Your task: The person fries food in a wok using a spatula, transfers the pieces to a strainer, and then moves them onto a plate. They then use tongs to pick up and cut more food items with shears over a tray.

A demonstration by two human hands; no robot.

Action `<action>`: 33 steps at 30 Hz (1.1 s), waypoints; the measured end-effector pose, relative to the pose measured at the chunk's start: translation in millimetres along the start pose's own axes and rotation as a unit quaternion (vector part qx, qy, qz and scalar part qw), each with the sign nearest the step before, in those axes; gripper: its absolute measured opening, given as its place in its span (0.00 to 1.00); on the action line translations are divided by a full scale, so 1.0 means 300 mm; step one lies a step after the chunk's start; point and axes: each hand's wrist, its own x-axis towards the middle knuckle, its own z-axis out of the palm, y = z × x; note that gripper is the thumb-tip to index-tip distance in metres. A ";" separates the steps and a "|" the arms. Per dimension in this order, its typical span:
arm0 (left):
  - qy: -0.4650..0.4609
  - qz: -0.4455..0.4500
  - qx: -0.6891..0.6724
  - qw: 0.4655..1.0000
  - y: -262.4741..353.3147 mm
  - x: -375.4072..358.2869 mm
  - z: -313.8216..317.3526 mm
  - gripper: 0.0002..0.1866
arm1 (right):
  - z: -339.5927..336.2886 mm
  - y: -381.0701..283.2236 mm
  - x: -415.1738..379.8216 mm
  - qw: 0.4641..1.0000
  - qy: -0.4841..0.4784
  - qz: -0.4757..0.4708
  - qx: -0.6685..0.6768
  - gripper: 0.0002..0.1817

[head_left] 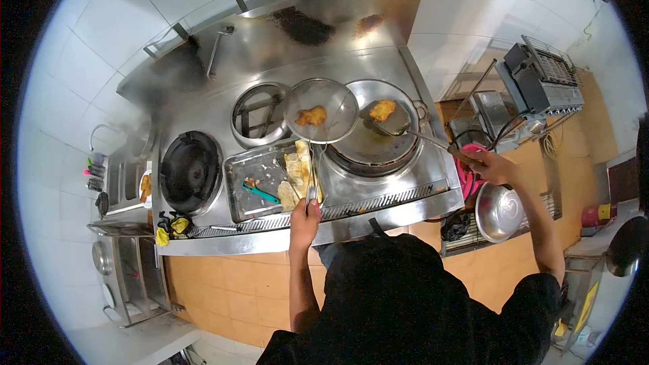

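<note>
My left hand [305, 223] is closed round the handle of a round mesh strainer [336, 98], whose bowl overlaps the left rim of a wide pan [378, 152] in this view. One golden fried piece [311, 116] lies in the mesh. My right hand [492, 166] grips the long handle of a ladle [395, 126], its head over the pan with a second fried piece [382, 109] at its edge. Oil shows in the pan. Below the strainer, a metal tray [233, 176] holds pale yellow slices [295, 165] and a turquoise-handled tool [263, 193].
A black burner ring [191, 171] sits at the left of the steel stove, and another burner [260, 115] lies behind the tray. To the right are a steel bowl [499, 211], a pink basin [468, 179] and a grill unit [544, 78]. Yellow-black cloth [177, 224] lies front left.
</note>
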 end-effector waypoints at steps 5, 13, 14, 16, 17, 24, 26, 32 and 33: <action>-0.019 0.030 0.026 0.999 -0.022 0.038 0.041 0.15 | -0.220 -0.377 -0.020 0.963 -0.055 0.263 -0.019 0.25; -0.033 0.073 0.129 0.988 0.047 0.055 0.063 0.17 | -0.380 -0.439 0.097 0.930 -0.127 0.291 -0.184 0.26; -0.033 0.081 0.131 0.988 0.027 0.062 0.071 0.17 | -0.393 -0.419 0.122 0.931 -0.124 0.291 -0.182 0.26; -0.032 0.092 0.133 0.986 0.040 0.063 0.077 0.17 | -0.419 -0.324 0.202 0.949 -0.151 0.056 -0.269 0.25; -0.059 0.046 0.100 0.992 0.073 0.048 0.075 0.17 | -0.442 -0.250 0.255 0.949 -0.149 0.056 -0.272 0.25; -0.076 0.053 0.088 0.992 0.052 0.023 0.079 0.17 | -0.565 -0.502 0.490 0.887 -0.268 0.126 -0.356 0.23; -0.093 0.040 0.072 0.992 0.018 0.028 0.081 0.17 | -0.589 -0.542 0.530 0.866 -0.265 0.159 -0.393 0.23; -0.122 -0.004 0.020 0.992 -0.020 0.011 0.062 0.18 | -0.632 -0.731 0.486 0.846 -0.229 0.226 -0.426 0.23; -0.117 -0.002 0.021 0.993 0.006 0.000 0.056 0.18 | -0.647 -0.696 0.467 0.845 -0.231 0.225 -0.426 0.23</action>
